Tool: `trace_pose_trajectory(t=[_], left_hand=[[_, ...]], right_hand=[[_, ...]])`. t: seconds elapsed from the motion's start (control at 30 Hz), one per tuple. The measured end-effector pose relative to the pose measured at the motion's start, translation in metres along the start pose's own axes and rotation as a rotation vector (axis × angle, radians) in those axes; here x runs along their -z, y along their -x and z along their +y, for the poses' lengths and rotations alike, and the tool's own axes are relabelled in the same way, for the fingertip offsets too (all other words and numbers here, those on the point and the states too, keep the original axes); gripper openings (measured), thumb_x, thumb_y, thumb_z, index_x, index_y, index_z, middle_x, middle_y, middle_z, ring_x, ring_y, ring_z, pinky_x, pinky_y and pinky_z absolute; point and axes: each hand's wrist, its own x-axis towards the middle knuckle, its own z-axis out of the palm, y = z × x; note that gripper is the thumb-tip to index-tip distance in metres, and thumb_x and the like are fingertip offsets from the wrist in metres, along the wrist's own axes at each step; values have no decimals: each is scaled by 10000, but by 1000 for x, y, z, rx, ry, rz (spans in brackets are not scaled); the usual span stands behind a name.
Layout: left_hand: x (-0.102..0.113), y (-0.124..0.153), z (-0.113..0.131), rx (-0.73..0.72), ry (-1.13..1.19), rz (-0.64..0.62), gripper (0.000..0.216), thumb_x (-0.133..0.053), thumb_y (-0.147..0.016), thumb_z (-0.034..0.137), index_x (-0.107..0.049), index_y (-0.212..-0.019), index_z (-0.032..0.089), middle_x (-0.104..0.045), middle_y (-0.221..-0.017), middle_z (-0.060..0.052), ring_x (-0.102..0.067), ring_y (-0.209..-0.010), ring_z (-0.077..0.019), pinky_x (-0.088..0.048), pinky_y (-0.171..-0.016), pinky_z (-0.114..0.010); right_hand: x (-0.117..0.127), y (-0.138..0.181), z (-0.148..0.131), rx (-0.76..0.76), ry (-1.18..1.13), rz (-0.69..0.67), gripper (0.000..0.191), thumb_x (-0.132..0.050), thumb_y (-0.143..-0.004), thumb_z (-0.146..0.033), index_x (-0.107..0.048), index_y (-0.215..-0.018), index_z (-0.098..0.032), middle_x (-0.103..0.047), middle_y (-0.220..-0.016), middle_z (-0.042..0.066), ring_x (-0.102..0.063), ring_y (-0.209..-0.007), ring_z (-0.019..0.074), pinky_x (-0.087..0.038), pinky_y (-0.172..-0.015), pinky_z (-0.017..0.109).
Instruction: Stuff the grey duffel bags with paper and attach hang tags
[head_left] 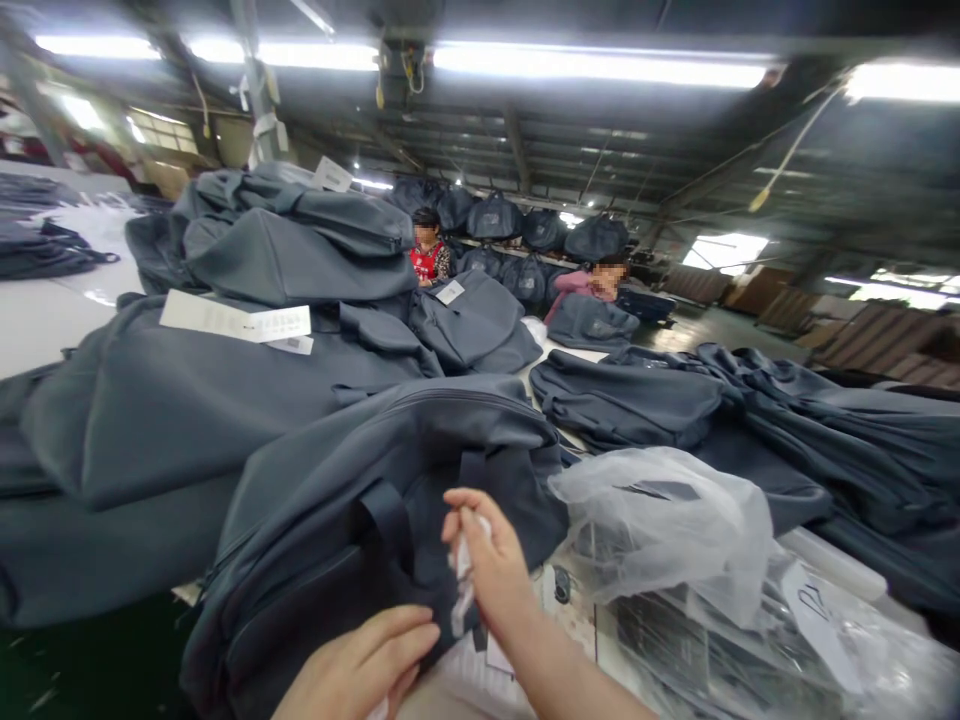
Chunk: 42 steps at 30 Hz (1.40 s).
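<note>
A dark blue-grey duffel bag (300, 500) lies in front of me, its zipper along the top and its webbing straps facing me. My right hand (491, 565) is closed around a crumpled white cloth (463, 590), just above the bag's near side. The cloth's lower end hangs beneath my fingers. Low on the same bag, my left hand (360, 655) lies with its fingers stretched out side by side. Its thumb is mostly hidden, and a bit of white shows under the palm.
More dark bags (187, 400) with white paper tags (236, 320) are stacked at left; others (637, 395) lie at right. Clear plastic bags (675, 500) and a handwritten label (817, 610) are near my right arm. Two people (429, 250) work beyond, before shelved bags (495, 215).
</note>
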Motion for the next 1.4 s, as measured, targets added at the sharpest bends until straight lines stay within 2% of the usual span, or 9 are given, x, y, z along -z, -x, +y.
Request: trace_pose_trajectory(t=[0.2, 0.37, 0.47, 0.6, 0.73, 0.83, 1.03, 1.2, 1.4], left_hand=[[44, 28, -11, 370, -390, 562, 282, -522, -863, 175, -642, -1102, 266, -708, -1079, -33, -679, -967, -183, -519, -922, -280], [95, 81, -34, 928, -715, 845, 221, -564, -880, 320, -676, -1011, 181, -713, -940, -60, -664, -892, -224, -509, -823, -336], [108, 113, -47, 1100, -598, 726, 278, -542, -875, 423, -710, -911, 205, -720, -878, -35, -663, -859, -207, -498, -771, -302], [97, 129, -63, 1047, -213, 424, 372, -429, -914, 454, -722, -917, 224, -732, -928, -36, -660, -897, -192, -497, -823, -291], [84, 114, -82, 911, -45, 307, 389, -373, -946, 408, -671, -1120, 229, -694, -1148, -42, -619, -1074, -198, -461, -961, -311], [83, 96, -99, 861, 49, 188, 388, -367, -951, 414, -637, -1166, 236, -681, -1180, -36, -614, -1088, -197, -449, -966, -306], [100, 79, -123, 791, 61, -24, 278, -583, -827, 488, -662, -862, 224, -682, -846, 8, -623, -801, -173, -450, -729, -248], [117, 80, -122, 658, -3, -89, 344, -464, -895, 470, -644, -755, 213, -624, -782, -3, -581, -758, -154, -408, -726, -239], [117, 76, -98, 1029, 311, -80, 432, -460, -836, 559, -542, -612, 198, -476, -498, 33, -435, -453, -124, -310, -472, -230]], right_hand=[[19, -56, -75, 456, 580, -211, 475, -340, -975, -473, -675, -840, -164, -398, -502, -35, -373, -435, 93, -322, -433, 219], [-39, -69, -100, 873, 1166, -417, 318, -472, -927, -287, -608, -1204, -213, -644, -1080, 76, -635, -921, 191, -516, -790, 310], [-80, -68, -92, 1038, 1337, -620, 491, -518, -874, -223, -478, -1363, -216, -516, -1363, 94, -570, -1152, 225, -500, -910, 336], [-109, -65, -71, 1096, 1514, -772, 369, -569, -844, -190, -594, -1210, -227, -644, -1150, 54, -641, -913, 197, -492, -763, 298], [-99, -58, -50, 1185, 1486, -720, 120, -561, -858, -154, -653, -824, -222, -641, -779, 3, -587, -672, 152, -395, -626, 273], [-82, -46, -35, 1232, 1368, -635, 143, -519, -900, -156, -645, -866, -214, -628, -752, 1, -569, -668, 142, -372, -644, 267], [-67, -28, -24, 1152, 1315, -596, 143, -492, -930, -173, -627, -900, -212, -633, -777, 8, -562, -687, 142, -366, -663, 264], [-67, -26, -22, 1111, 1285, -601, 146, -499, -909, -143, -624, -919, -217, -637, -793, 5, -569, -699, 145, -373, -660, 266], [-66, -23, -23, 1113, 1245, -605, 143, -522, -887, -120, -624, -929, -211, -638, -792, 8, -573, -706, 149, -385, -663, 267]])
